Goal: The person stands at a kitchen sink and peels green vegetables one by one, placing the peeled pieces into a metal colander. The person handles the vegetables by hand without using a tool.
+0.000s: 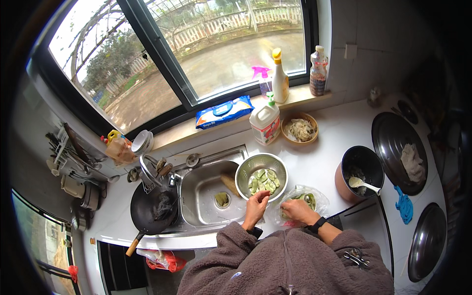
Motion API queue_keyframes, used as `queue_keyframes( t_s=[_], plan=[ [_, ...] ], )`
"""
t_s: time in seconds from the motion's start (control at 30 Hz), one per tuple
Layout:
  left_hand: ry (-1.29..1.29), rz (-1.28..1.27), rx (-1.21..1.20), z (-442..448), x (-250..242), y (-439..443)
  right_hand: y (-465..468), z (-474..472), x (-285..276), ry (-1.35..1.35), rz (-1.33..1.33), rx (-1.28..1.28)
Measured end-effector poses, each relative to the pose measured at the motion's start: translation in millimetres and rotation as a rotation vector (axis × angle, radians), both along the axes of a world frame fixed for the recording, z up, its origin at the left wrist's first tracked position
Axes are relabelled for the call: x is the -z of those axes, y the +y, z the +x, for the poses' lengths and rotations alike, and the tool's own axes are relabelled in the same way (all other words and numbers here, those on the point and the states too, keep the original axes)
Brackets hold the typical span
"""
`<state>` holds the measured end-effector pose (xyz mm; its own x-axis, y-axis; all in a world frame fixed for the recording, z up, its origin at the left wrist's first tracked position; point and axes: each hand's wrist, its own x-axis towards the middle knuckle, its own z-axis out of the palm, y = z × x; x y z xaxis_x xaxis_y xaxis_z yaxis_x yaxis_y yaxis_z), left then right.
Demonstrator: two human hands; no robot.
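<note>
My left hand (257, 207) is at the near rim of a stainless steel colander (242, 167), its thumb and fingertips close together. Whether something small is between them is unclear. Pieces of flat green bean pods (263, 180) lie in the bottom of the colander, which stands at the right edge of the sink. To the right, my right hand (299, 211) reaches into a clear plastic bag (321, 201) on the counter. More green pods (309, 200) show inside the bag. The fingertips of this hand are hidden, so any hold is not visible.
Left of the colander is a steel sink (206, 195) with a green scrap (221, 199) at its drain. A wok (147, 210) stands beyond it. At right are a deep pot (343, 184) with a ladle (365, 184) and a large lid (387, 147). A detergent jug (264, 125) stands behind.
</note>
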<state>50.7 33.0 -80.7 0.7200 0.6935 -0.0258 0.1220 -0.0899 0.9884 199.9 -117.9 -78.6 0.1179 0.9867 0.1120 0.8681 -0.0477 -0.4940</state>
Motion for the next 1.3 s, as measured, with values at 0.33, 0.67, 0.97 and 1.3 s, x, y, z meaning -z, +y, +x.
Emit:
queue_keyframes(
  t_s=[0.33, 0.67, 0.97, 1.3],
  plan=[
    [0.099, 0.186, 0.213, 17.6, -60.8, -30.0, -7.2, 6.5, -70.6, 0.788, 0.175, 0.284],
    [0.031, 0.514, 0.119, 16.2, -69.3, -38.7, -10.3, 8.1, -58.1, 1.076, 0.224, 0.343],
    [-0.109, 0.567, -0.022, 16.0, -70.3, -50.3, -8.1, 1.1, -45.1, 1.504, 0.232, 0.379],
    [-0.142, 0.267, -0.039, 20.8, -68.7, -54.3, -13.5, 2.7, -60.5, 1.526, 0.205, 0.285]
  ],
)
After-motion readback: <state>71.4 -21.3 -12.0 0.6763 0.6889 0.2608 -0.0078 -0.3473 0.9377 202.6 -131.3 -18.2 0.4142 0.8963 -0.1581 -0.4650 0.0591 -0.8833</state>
